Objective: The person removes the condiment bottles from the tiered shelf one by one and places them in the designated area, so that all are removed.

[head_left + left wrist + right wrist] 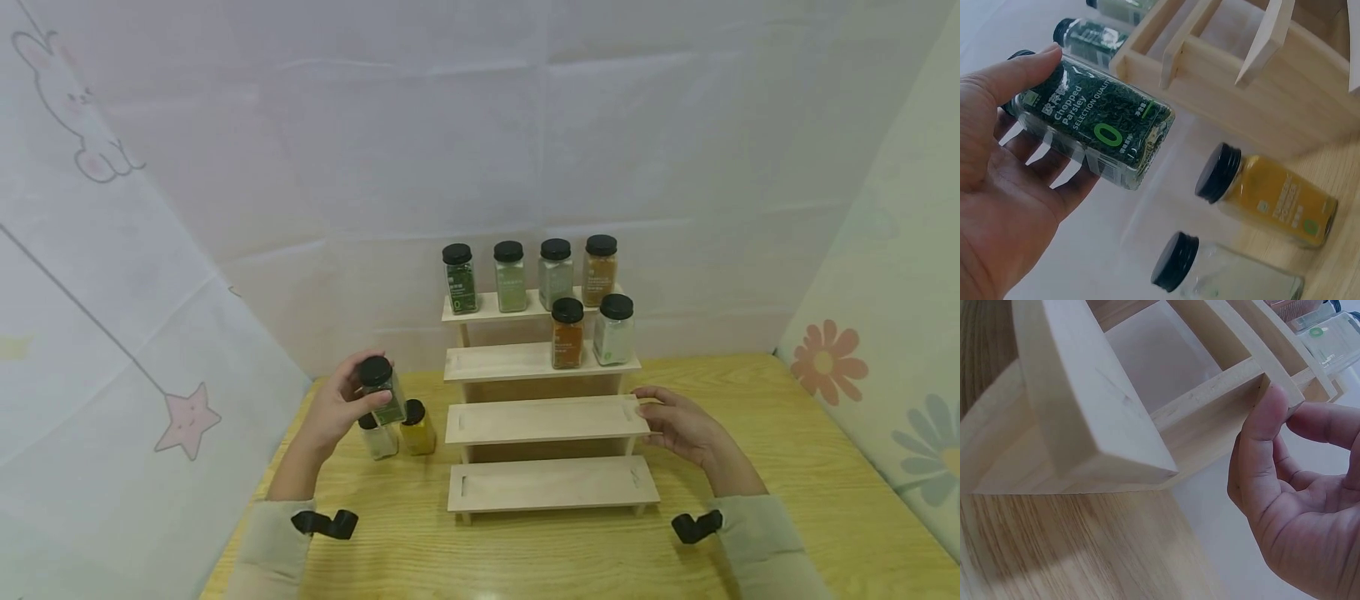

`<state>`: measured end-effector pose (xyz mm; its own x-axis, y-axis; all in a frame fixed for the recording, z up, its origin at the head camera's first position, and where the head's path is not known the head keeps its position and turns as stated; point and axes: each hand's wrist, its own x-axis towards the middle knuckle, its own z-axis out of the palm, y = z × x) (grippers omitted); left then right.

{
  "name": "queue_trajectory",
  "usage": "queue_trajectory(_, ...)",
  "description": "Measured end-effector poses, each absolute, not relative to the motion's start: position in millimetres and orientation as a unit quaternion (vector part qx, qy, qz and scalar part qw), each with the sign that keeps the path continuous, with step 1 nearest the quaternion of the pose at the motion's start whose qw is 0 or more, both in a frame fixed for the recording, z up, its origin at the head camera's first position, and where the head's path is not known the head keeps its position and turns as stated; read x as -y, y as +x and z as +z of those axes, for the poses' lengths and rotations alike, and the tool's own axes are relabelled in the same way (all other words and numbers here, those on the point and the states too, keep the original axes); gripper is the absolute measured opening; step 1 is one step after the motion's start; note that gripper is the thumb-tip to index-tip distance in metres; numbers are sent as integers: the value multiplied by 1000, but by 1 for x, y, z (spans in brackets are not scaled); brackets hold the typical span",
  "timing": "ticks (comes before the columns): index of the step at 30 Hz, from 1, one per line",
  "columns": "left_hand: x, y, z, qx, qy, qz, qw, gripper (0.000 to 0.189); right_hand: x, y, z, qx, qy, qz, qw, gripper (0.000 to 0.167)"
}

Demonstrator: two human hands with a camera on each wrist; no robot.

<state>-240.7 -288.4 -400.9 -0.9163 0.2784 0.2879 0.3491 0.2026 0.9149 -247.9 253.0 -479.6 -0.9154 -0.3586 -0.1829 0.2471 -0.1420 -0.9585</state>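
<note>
My left hand [330,412] grips a jar of chopped parsley [389,403] with a black lid, tilted and raised at the left of the stepped wooden rack [517,487]. In the left wrist view the thumb lies across the parsley jar [1094,115] near its lid, with the fingers beneath. Just below it, a yellow turmeric powder jar [420,437] and a pale jar [381,442] stand on the table. At the rack's other side, my right hand [678,427] pinches the right end of the second shelf [547,419] from the bottom between thumb and fingers.
Several black-lidded spice jars, among them a light green one [512,283], line the top shelf. One tier lower, an orange-red jar [567,343] and a whitish jar [615,337] stand toward the right end. A white cloth backdrop [420,150] rises behind the wooden table [750,400].
</note>
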Motion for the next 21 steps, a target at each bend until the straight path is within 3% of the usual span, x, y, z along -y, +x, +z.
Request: queue_trajectory(21, 337, -236, -414, 764, -161, -622, 67, 61, -253, -249, -480, -627, -49, -750, 206, 49)
